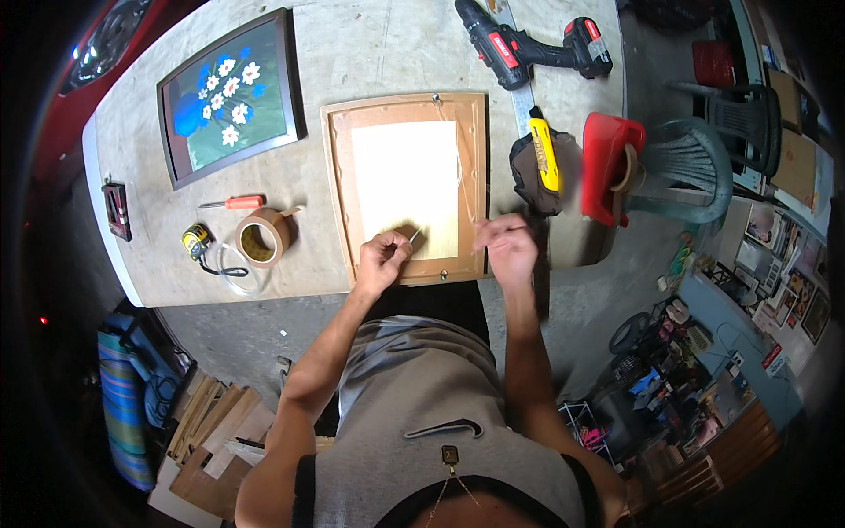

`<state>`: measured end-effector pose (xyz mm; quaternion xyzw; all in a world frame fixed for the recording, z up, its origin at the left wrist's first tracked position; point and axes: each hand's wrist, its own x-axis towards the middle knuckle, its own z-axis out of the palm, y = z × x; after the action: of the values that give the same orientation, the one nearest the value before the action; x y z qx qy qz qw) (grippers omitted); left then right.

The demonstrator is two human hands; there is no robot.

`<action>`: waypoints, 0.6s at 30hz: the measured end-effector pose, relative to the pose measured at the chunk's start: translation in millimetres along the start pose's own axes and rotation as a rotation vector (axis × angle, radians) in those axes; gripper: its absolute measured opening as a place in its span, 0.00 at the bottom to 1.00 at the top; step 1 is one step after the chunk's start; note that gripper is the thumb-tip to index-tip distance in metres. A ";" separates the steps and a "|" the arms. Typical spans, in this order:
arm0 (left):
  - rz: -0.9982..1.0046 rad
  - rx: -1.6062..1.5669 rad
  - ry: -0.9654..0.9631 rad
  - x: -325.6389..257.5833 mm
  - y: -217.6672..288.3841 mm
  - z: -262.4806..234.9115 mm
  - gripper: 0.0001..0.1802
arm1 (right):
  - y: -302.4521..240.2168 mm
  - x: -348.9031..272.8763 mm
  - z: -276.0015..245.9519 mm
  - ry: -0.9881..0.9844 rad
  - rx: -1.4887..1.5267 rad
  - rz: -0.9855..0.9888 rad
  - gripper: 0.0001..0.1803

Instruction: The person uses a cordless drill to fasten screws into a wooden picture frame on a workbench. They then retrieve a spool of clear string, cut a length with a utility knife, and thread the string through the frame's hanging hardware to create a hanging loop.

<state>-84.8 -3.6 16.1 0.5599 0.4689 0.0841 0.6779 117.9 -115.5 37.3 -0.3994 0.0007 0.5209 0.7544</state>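
A wooden picture frame (481, 158) lies face down in front of me, with a pale sheet (405, 176) on its brown backing. Small metal hangers (437, 99) sit at the middle of its far and near edges. From the far hanger a thin light string (464, 167) runs down the right side of the backing. My left hand (380, 261) pinches a small, thin, pale piece over the sheet's near edge; its kind is too small to tell. By the frame's near right corner my right hand (510, 251) is raised with bent fingers, smeared by motion.
A framed flower painting (231, 97), screwdriver (242, 202), tape measure (195, 238) and brown tape roll (264, 238) lie left. A cordless drill (528, 51), metal ruler (523, 101), yellow cutter (544, 154), dark cloth (528, 176) and red tape dispenser (607, 158) lie right.
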 end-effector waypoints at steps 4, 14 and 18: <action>0.001 -0.046 -0.090 -7.2 12.5 6.5 0.01 | 12.6 5.0 10.1 -0.060 -0.671 0.252 0.09; 0.401 0.598 0.026 -24.2 20.6 38.1 0.29 | 63.8 -21.2 11.7 0.359 -0.324 0.168 0.20; 0.392 0.886 -0.152 -43.2 -4.7 39.6 0.53 | 62.2 -36.7 13.9 0.513 0.150 -0.035 0.24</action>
<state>-81.4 -59.9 33.0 0.8767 0.2946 -0.0386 0.3783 46.5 -127.4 24.7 -0.4612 0.2235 0.3880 0.7660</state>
